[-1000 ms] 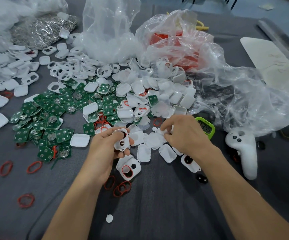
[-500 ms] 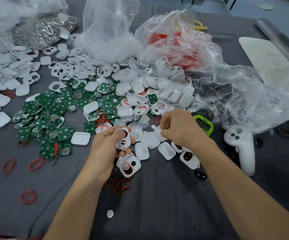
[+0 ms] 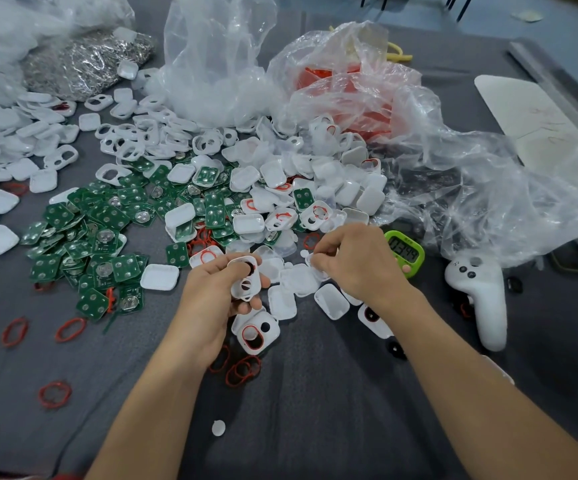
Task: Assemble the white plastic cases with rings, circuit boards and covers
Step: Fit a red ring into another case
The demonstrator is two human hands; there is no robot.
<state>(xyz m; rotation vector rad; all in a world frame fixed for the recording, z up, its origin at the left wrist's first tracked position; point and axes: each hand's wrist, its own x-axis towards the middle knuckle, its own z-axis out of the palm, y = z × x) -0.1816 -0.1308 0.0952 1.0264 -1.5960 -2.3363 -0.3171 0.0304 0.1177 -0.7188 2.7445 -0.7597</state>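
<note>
Grey bench (image 3: 315, 427), centre of frame: left hand (image 3: 211, 299), grip clamped on one white case (image 3: 246, 282); right hand (image 3: 360, 265) pinches a small white part (image 3: 311, 260). Heaped circuit boards (image 3: 107, 216), red rings (image 3: 71, 329) and covers (image 3: 159, 277) suggest most of the assembly remains.

single head-worn wide-angle view, looking forward and down, close over the table (image 3: 315, 410)

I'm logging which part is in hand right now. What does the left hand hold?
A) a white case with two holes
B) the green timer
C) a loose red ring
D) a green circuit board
A: the left hand grips a case, white with two holes in it, between thumb and fingers.
</note>
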